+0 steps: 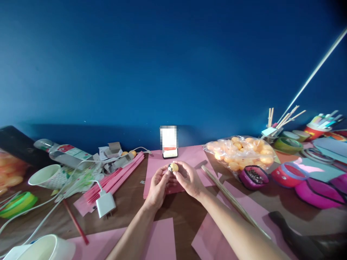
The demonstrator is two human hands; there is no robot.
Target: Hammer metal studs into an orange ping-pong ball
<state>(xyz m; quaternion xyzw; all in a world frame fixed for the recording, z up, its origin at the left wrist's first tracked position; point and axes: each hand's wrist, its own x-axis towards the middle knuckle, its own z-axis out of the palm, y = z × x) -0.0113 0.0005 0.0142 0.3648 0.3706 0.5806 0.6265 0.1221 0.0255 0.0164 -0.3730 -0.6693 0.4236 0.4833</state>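
A small round yellow ball with a dark and silvery patch on its left side is held between both hands near the middle of the view. My left hand pinches it from the left, thumb against the patch. From the right, my right hand closes thumb and fingers on the same ball. Both hands are above pink paper. Just beyond them a phone stands upright, its screen blurred out.
At the right are a clear bag of orange balls, a purple bowl of small dark bits and long sticks. Leftward lie a white charger, cables, a plastic bottle, a paper cup and pink strips.
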